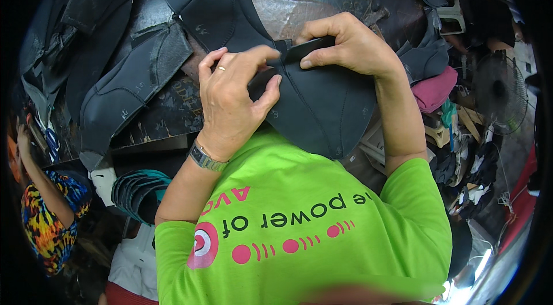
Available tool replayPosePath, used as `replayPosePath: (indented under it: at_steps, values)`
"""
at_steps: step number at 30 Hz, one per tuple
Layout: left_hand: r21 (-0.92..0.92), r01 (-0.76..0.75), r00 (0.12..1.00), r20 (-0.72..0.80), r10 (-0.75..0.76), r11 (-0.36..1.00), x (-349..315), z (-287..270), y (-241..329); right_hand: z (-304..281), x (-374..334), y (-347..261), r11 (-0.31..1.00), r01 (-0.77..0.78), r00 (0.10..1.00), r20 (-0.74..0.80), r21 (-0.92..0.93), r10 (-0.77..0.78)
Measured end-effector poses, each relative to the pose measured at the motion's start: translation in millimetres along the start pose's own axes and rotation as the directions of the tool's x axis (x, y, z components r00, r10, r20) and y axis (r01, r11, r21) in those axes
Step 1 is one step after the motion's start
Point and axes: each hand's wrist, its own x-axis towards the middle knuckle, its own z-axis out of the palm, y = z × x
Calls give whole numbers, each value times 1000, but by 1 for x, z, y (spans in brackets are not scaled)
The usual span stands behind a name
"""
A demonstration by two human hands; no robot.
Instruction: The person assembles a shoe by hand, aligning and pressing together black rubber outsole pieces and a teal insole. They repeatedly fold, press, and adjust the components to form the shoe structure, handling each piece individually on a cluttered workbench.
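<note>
A black stitched shoe upper (331,109) spans the space between my two hands, its lower end resting against my green shirt. My right hand (345,40) pinches a raised edge of it between thumb and fingers. At its left side, my left hand (233,89), with a ring and a wristwatch, is closed on the edge near the central seam. The index fingertip there is slightly blurred. Just beyond, another black stitched upper (210,5) lies on the dark worktable (282,14). What sits under my left palm is hidden.
More black uppers (127,83) are piled on the table's left. Another person's arm (49,189) in a colourful sleeve reaches in at far left. Teal-rimmed curved pieces (138,189) sit below the table edge. A pink piece (435,89) and a fan (501,91) are on the right.
</note>
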Motion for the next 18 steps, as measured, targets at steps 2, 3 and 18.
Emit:
replayPosePath:
  at_steps: [2,3,18]
  values:
    - [74,-119,993,20,117,990,2,-1,-2,-1,1,-2,1000,10,1000,-14,-27,-11]
    - [86,-140,990,32,137,986,2,-1,-3,-2,1,-3,998,34,999,-20,-58,-36]
    - [113,-255,962,130,240,960,3,-7,-7,-4,8,6,983,117,993,-7,144,-117]
